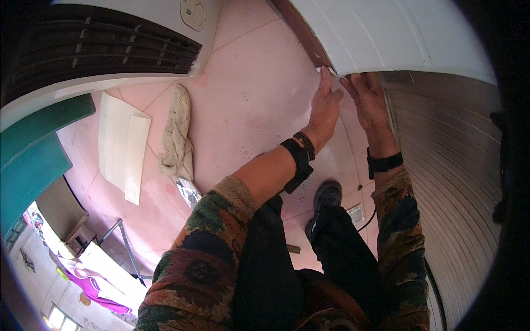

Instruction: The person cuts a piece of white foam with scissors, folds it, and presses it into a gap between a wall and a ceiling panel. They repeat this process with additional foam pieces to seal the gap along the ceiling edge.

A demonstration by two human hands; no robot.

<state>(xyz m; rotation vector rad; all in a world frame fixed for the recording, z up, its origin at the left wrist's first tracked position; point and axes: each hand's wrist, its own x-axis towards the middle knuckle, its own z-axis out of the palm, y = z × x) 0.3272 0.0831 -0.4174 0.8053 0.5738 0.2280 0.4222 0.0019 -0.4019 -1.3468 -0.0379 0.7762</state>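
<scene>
My left hand (326,107) reaches up to the lower corner of a white panel (397,30), its fingers close together at a small white edge (333,70) beside a reddish-brown strip (301,33). What they grip there is too small to make out. Just right of it, my right hand (367,102) has its fingers apart and bent, their tips at the panel's lower edge. Both wrists wear black bands, below camouflage sleeves. A grey ribbed surface (441,176) runs down beside my right arm.
A white appliance with a dark grille (105,49) stands upper left, above teal boards (33,154). A white sheet (118,149) and quilted cloth (176,132) lie on the pink tiled floor (232,88). Metal tubing (121,243), a dark cable (367,220) and my feet are lower down.
</scene>
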